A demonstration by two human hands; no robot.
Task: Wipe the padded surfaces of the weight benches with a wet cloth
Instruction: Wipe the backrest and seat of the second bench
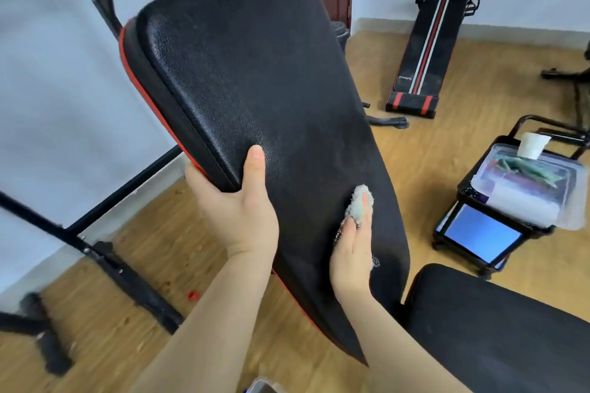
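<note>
A black padded backrest (255, 73) with a red edge stands tilted up in front of me. My left hand (236, 207) grips its left edge, thumb on the front face and fingers behind. My right hand (354, 252) presses a pale, fuzzy cloth (360, 207) flat against the lower right of the pad, the cloth wrapped over its fingers. The black seat pad (498, 329) of the same bench lies at the lower right.
A black steel frame (105, 210) runs along the white wall on the left. A second sit-up bench (427, 48) lies on the wooden floor at the back. A small black cart (498, 201) with a plastic box and a white cup stands to the right. A small red cap (192, 294) lies on the floor.
</note>
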